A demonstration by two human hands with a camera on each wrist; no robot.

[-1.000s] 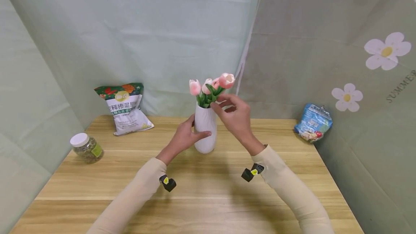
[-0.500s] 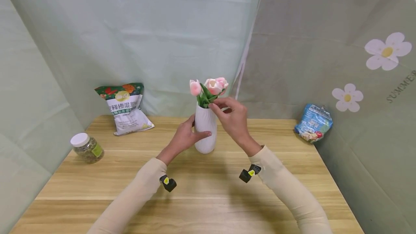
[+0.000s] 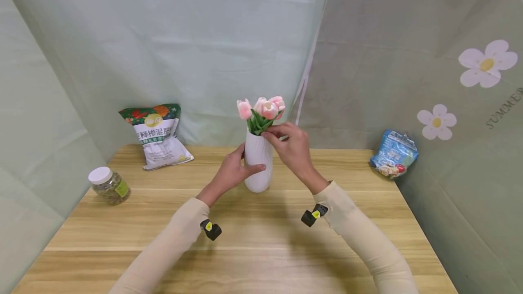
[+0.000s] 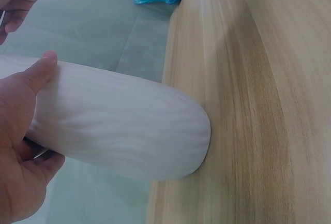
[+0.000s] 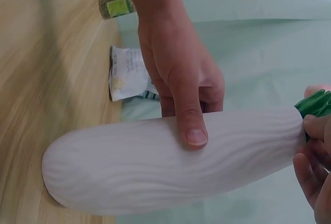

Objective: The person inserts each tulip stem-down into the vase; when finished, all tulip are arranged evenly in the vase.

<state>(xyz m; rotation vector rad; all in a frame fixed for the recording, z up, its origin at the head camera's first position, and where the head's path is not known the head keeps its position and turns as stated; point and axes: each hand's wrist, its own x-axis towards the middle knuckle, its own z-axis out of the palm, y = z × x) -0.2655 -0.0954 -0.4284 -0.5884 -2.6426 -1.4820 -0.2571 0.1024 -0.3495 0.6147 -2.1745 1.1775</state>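
Observation:
A white ribbed vase [image 3: 260,151] stands upright on the wooden table, holding several pink tulips [image 3: 269,110] with green leaves. My left hand [image 3: 232,172] grips the vase's side, its thumb across the front and the other fingers behind. At the rim, my right hand [image 3: 293,149] pinches a tulip by its green stem between thumb and index finger. The right wrist view shows that hand [image 5: 319,169] at the right edge, its fingertips against the leaves [image 5: 312,103] at the vase's mouth. In the left wrist view the vase's base [image 4: 176,131] rests on the wood.
Back left, a white and green printed bag [image 3: 157,137] leans against the curtain. A clear jar [image 3: 110,187] with a white lid stands at the left edge. On the far right sits a blue snack bag [image 3: 394,154]. Cloth walls [image 3: 212,49] enclose the table's back and sides.
My right hand has lowered slightly and moved a little left. The tulip at the right has come down and left, closer among the other blooms. The left hand and vase have stayed put.

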